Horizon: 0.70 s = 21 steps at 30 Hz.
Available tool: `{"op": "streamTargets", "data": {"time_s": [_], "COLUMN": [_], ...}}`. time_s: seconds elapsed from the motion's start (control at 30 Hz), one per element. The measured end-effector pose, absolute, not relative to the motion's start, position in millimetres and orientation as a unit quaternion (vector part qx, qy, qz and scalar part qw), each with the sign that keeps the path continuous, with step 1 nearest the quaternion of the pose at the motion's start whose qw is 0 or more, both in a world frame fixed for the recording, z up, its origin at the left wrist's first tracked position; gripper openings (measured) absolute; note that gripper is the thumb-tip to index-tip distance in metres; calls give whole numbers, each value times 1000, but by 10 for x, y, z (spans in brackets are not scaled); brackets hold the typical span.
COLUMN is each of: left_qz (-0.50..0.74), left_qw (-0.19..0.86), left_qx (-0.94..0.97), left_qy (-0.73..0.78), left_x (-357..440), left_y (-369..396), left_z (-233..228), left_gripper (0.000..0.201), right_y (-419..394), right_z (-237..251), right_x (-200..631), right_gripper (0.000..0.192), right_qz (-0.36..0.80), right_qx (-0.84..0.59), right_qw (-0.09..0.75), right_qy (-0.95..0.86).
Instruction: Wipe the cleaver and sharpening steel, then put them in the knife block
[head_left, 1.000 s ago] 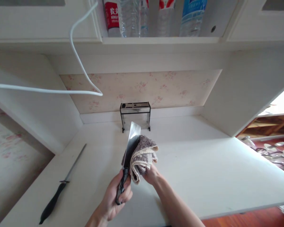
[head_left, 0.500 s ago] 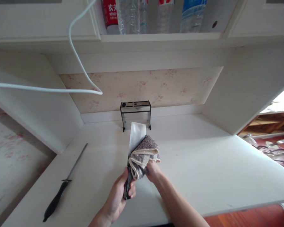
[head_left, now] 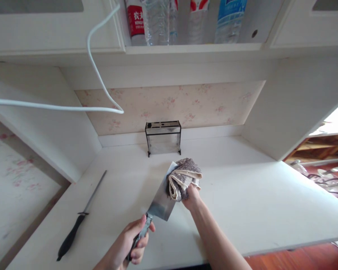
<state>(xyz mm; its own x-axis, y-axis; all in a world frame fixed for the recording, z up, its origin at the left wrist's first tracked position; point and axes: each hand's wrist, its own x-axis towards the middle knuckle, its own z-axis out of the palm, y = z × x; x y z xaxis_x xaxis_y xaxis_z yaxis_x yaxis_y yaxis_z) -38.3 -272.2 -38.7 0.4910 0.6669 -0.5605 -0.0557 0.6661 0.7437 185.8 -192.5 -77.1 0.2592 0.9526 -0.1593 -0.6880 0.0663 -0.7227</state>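
Observation:
My left hand (head_left: pixel 132 240) is closed round the dark handle of a cleaver (head_left: pixel 162 206), whose broad blade slants up to the right above the white counter. In my right hand (head_left: pixel 192 197) is a bunched grey-brown towel (head_left: pixel 186 176) with pale edges, pressed over the upper part of the blade. The towel hides that part of the blade, and most of my right fingers are out of sight. To the left, a sharpening steel (head_left: pixel 80 221) with a black handle lies on the counter, apart from both hands.
A slotted knife block (head_left: pixel 163 138) stands at the back of the white counter (head_left: pixel 242 195). Plastic bottles (head_left: pixel 157 24) sit on the shelf overhead. A white cable (head_left: pixel 97 73) hangs at the upper left. Side panels bound the counter left and right.
The towel has moved up along the blade towards its tip, baring the lower blade. My left hand has gone down and left with the handle, and the cleaver now tilts further right.

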Motion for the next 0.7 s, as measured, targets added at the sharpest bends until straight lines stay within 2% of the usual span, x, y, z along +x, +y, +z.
{"op": "streamTargets", "data": {"time_s": [0.23,0.53,0.7], "left_qz": [184,164,138], "left_qw": [781,746,710], "left_qx": [353,366,408], "left_qy": [482,531,558], "left_x": [-585,-729,-823], "left_y": [-2739,-2776,-2779], "left_z": [-193,-94,-22], "left_gripper": [56,63,60], "right_y": [-1937,-1905,-1763], "right_z": [-739,-835,-886], "right_x": [1862,1817,2046], "right_gripper": [33,26,21], "right_qz": [596,589,555], "right_qx": [-348,-358,-303], "right_qw": [707,708,770], "right_qy": [-154,-157,-83]}}
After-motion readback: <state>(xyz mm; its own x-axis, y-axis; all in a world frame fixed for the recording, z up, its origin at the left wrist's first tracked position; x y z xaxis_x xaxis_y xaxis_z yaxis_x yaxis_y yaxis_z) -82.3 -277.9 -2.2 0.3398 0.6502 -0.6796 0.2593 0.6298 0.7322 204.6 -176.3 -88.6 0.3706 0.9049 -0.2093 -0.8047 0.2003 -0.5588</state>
